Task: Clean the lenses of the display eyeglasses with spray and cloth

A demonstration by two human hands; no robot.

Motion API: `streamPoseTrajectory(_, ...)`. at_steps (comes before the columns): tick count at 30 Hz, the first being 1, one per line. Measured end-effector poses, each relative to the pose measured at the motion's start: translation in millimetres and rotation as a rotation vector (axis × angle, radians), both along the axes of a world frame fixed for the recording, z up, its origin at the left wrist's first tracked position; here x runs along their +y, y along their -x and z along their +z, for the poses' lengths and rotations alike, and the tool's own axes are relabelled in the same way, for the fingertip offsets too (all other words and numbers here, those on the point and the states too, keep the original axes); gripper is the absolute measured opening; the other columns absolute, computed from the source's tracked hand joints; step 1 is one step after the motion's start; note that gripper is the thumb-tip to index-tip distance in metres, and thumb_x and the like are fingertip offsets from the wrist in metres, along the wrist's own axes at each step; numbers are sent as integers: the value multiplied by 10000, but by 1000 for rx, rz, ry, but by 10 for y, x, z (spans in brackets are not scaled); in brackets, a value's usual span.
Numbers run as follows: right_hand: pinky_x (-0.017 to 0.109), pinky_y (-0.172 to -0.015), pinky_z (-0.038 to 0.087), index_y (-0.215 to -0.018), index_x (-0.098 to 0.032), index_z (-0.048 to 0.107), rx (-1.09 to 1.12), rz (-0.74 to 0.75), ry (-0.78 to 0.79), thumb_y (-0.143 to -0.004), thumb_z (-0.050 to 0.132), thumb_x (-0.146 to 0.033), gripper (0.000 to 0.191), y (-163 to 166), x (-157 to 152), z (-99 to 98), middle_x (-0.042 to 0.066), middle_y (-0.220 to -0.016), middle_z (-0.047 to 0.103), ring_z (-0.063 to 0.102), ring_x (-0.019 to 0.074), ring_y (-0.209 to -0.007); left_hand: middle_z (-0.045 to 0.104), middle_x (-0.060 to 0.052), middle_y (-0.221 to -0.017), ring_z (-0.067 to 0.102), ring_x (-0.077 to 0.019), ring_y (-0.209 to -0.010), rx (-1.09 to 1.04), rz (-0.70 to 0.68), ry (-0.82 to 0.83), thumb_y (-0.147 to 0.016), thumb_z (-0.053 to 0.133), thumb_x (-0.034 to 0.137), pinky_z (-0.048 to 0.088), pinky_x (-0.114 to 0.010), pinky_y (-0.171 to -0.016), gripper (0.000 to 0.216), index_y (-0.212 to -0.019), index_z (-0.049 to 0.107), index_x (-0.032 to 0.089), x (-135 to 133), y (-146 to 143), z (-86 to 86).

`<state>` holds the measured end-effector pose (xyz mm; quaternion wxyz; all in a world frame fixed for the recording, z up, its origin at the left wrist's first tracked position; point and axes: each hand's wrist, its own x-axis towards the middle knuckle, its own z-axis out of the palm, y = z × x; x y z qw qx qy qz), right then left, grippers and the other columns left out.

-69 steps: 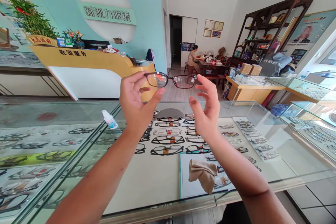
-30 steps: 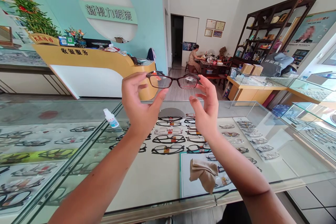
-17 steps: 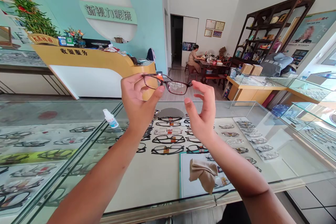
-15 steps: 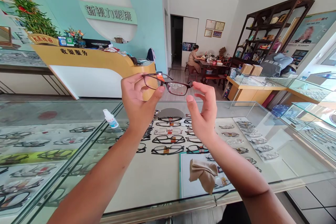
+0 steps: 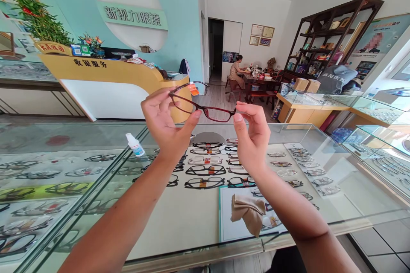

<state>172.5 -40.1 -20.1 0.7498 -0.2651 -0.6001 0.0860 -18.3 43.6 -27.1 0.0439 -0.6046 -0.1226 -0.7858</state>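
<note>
A pair of dark red-brown eyeglasses [image 5: 219, 114] is held up in front of me above the glass counter, tilted down to the right. My left hand [image 5: 171, 121] pinches the left side of the frame, thumb under the rim near the bridge. Thumb and fingers of my right hand [image 5: 254, 134] close on the right corner by the hinge. One temple arm with an orange tag [image 5: 194, 89] points away behind the lenses. Below, a beige cleaning cloth [image 5: 247, 213] lies crumpled on the glass, and a small white spray bottle [image 5: 136, 145] stands to the left.
Under the glass countertop [image 5: 179, 222] several rows of eyeglass frames [image 5: 205, 170] are laid out. More display cases [image 5: 381, 153] run along the right. Farther off are a yellow-and-white cashier counter [image 5: 105, 94], a dark shelf [image 5: 326, 42] and a person [image 5: 237, 72] seated at a table.
The eyeglasses have turned and tipped down on the right. My right hand has closed on their right corner, after being more open beside it. My left hand has shifted slightly left.
</note>
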Motion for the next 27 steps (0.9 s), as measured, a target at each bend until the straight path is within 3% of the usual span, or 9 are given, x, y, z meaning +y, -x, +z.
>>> streamPoseTrajectory(7, 464, -1008, 630, -1187, -290, 701, -46, 8, 3, -1085, 664, -410, 162, -7, -13, 7, 94, -1207, 761, 736, 262, -1218, 648, -132, -1414, 695, -338, -1350, 1, -39, 86, -732, 1021, 557, 574, -452, -989, 796, -1331, 577, 278, 3, 6, -12)
streamPoseTrajectory(22, 492, -969, 687, -1226, -296, 698, 17, 230, 93, -1073, 694, -417, 196, 18, -68, 4, 83, -1249, 830, 805, 256, -1090, 652, -143, -1443, 718, -310, -1313, 47, -102, 139, -812, 963, 587, 588, -449, -967, 702, -1324, 591, 285, -21, -17, -3)
streamPoseTrajectory(27, 484, -943, 690, -1188, -291, 701, 13, 216, 107, -1085, 656, -398, 155, 45, -89, 15, 70, -1211, 854, 814, 249, -1068, 672, -151, -1487, 720, -298, -1304, 59, -99, 156, -815, 945, 636, 604, -481, -997, 723, -1333, 570, 299, -31, -37, 2)
